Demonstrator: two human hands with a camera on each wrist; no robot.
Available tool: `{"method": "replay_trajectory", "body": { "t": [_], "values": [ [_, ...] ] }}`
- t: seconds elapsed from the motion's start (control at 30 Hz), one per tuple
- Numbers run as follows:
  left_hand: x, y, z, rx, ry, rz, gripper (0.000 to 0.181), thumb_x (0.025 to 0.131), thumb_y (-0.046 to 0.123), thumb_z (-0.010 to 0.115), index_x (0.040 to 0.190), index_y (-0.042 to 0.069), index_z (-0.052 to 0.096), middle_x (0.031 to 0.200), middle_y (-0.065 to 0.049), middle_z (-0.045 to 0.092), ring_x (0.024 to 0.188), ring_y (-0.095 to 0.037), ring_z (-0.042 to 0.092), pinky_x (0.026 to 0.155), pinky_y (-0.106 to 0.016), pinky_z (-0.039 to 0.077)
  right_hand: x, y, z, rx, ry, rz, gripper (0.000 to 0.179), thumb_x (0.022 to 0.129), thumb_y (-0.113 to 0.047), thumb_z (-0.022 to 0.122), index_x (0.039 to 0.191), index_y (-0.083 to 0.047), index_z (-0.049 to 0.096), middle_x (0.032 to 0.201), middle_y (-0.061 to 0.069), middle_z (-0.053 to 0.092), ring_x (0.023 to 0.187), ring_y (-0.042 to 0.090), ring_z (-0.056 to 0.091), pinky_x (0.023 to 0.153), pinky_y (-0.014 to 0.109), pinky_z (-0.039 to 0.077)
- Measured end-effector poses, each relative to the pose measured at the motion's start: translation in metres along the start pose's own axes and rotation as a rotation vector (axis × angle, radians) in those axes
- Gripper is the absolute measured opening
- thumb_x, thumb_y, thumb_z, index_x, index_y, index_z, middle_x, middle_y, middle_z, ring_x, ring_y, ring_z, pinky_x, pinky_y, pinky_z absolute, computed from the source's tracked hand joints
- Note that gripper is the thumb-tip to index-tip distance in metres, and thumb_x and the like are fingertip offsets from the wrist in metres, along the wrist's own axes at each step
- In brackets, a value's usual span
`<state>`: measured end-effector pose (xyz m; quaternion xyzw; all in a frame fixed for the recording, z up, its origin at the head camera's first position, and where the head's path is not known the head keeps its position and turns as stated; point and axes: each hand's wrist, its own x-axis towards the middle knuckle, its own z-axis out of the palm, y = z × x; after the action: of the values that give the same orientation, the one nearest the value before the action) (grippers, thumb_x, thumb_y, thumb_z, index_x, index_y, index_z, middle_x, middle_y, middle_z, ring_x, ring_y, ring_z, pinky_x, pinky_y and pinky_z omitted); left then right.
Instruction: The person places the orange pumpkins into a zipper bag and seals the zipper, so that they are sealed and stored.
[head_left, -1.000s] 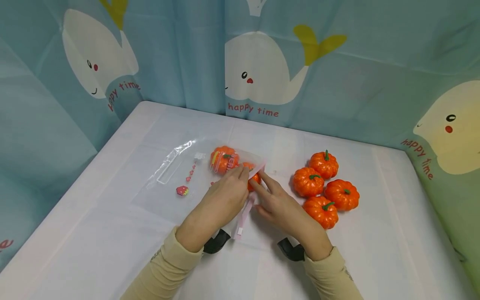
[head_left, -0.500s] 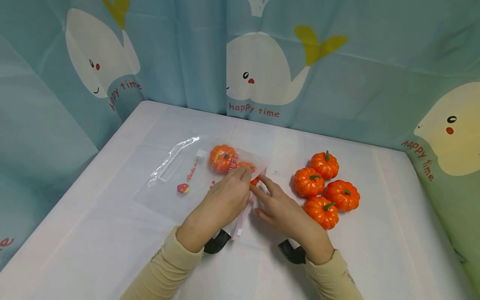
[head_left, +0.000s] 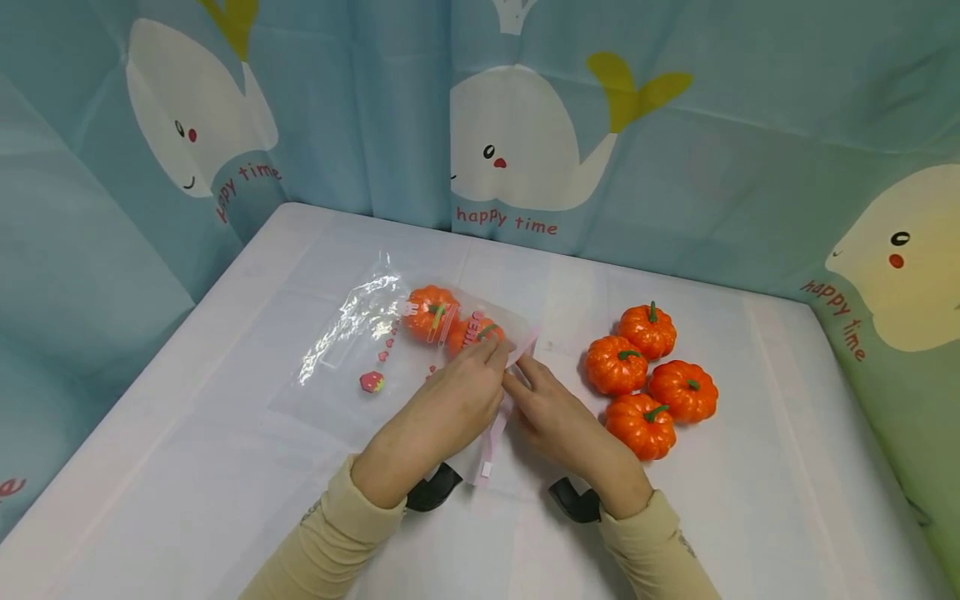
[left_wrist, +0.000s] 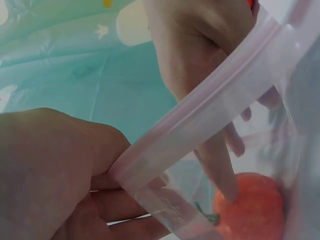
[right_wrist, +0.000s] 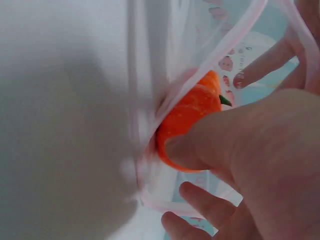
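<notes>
A clear zip bag with strawberry prints and a pink edge lies on the table, holding two small orange toy pumpkins. One pumpkin sits farther in; the other pumpkin is nearer the mouth, partly behind my left hand. That hand pinches the bag's pink rim, keeping the mouth apart, as the left wrist view shows. My right hand reaches into the mouth. In the left wrist view one of its straight fingers touches the nearer pumpkin. The right wrist view shows a fingertip pressed against that pumpkin, other fingers spread.
Several more orange pumpkins stand in a cluster to the right of my right hand. A white slider sits at the near end of the bag's pink edge. Behind the table hangs a blue curtain with whale prints.
Both pumpkins in the bag have shifted left, deeper inside. The bag's far-left part has crinkled up. My right hand has moved slightly left, while my left hand has barely moved.
</notes>
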<state>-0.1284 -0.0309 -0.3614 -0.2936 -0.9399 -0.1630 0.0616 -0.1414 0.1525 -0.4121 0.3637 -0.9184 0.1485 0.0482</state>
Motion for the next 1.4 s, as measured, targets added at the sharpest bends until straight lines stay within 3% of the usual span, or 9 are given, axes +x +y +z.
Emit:
{"method": "replay_trajectory", "body": {
  "t": [0.3, 0.43, 0.57, 0.73, 0.8, 0.9, 1.0, 1.2, 1.4],
  "values": [
    [-0.001, -0.003, 0.001, 0.185, 0.108, 0.084, 0.035, 0.089, 0.001, 0.065, 0.122, -0.012, 0.059, 0.128, -0.019, 0.063, 0.123, -0.027, 0.061, 0.098, -0.033, 0.053, -0.004, 0.005, -0.012, 0.021, -0.020, 0.044, 0.054, 0.085, -0.005, 0.074, 0.136, -0.003, 0.057, 0.146, 0.023, 0.048, 0.132, 0.040, 0.051, 0.105, 0.050, 0.047],
    [0.000, -0.003, 0.004, 0.082, 0.118, 0.025, 0.040, 0.089, 0.000, 0.062, 0.127, -0.012, 0.054, 0.129, -0.021, 0.062, 0.120, -0.028, 0.063, 0.095, -0.035, 0.055, -0.009, 0.013, -0.022, 0.027, -0.027, 0.077, 0.049, 0.085, -0.005, 0.075, 0.132, 0.001, 0.060, 0.145, 0.023, 0.049, 0.130, 0.038, 0.053, 0.102, 0.048, 0.049],
    [0.002, -0.003, 0.007, 0.012, 0.118, -0.001, 0.035, 0.090, 0.000, 0.060, 0.122, -0.011, 0.056, 0.126, -0.020, 0.062, 0.113, -0.030, 0.064, 0.095, -0.036, 0.055, -0.014, 0.022, -0.034, 0.047, -0.032, 0.149, 0.043, 0.088, -0.004, 0.070, 0.130, 0.002, 0.060, 0.144, 0.021, 0.050, 0.127, 0.039, 0.055, 0.101, 0.048, 0.051],
    [0.002, -0.005, 0.010, 0.053, 0.154, 0.040, 0.020, 0.085, -0.001, 0.062, 0.103, -0.007, 0.061, 0.112, -0.016, 0.063, 0.101, -0.026, 0.064, 0.089, -0.032, 0.056, -0.021, 0.033, -0.046, 0.061, 0.005, 0.257, 0.039, 0.093, -0.006, 0.063, 0.131, 0.001, 0.059, 0.145, 0.021, 0.047, 0.132, 0.040, 0.049, 0.102, 0.053, 0.049],
    [0.001, -0.005, 0.010, 0.096, 0.145, 0.061, 0.013, 0.083, -0.002, 0.062, 0.096, -0.007, 0.063, 0.111, -0.016, 0.063, 0.103, -0.028, 0.063, 0.091, -0.033, 0.055, -0.023, 0.038, -0.049, 0.047, 0.039, 0.287, 0.038, 0.092, -0.005, 0.063, 0.130, 0.002, 0.059, 0.144, 0.022, 0.047, 0.133, 0.041, 0.046, 0.103, 0.055, 0.047],
    [-0.001, -0.004, 0.008, 0.072, 0.102, 0.015, 0.019, 0.082, -0.002, 0.061, 0.100, -0.009, 0.062, 0.118, -0.020, 0.062, 0.112, -0.030, 0.061, 0.095, -0.035, 0.054, -0.025, 0.044, -0.050, 0.011, 0.096, 0.318, 0.039, 0.090, -0.003, 0.065, 0.128, 0.006, 0.059, 0.141, 0.026, 0.048, 0.134, 0.043, 0.042, 0.105, 0.058, 0.045],
    [-0.003, -0.003, 0.006, -0.012, 0.047, -0.095, 0.041, 0.083, 0.002, 0.062, 0.122, -0.009, 0.054, 0.134, -0.024, 0.056, 0.126, -0.033, 0.055, 0.104, -0.042, 0.049, -0.026, 0.047, -0.050, -0.017, 0.155, 0.328, 0.041, 0.088, -0.002, 0.068, 0.126, 0.009, 0.059, 0.137, 0.028, 0.049, 0.132, 0.044, 0.044, 0.104, 0.059, 0.045],
    [-0.008, 0.002, 0.002, -0.005, -0.057, -0.218, 0.057, 0.083, 0.013, 0.069, 0.132, -0.006, 0.047, 0.145, -0.029, 0.045, 0.135, -0.043, 0.044, 0.096, -0.052, 0.052, -0.029, 0.051, -0.051, -0.064, 0.249, 0.354, 0.042, 0.084, 0.001, 0.070, 0.123, 0.013, 0.059, 0.132, 0.032, 0.051, 0.124, 0.047, 0.048, 0.103, 0.060, 0.044],
    [-0.011, 0.005, 0.002, 0.124, -0.001, -0.201, 0.046, 0.087, 0.013, 0.066, 0.125, -0.010, 0.055, 0.126, -0.028, 0.059, 0.113, -0.040, 0.058, 0.073, -0.050, 0.060, -0.035, 0.053, -0.056, -0.016, 0.105, 0.579, 0.050, 0.090, -0.006, 0.064, 0.134, 0.013, 0.050, 0.143, 0.034, 0.039, 0.131, 0.050, 0.040, 0.106, 0.064, 0.040]
  ]
}}
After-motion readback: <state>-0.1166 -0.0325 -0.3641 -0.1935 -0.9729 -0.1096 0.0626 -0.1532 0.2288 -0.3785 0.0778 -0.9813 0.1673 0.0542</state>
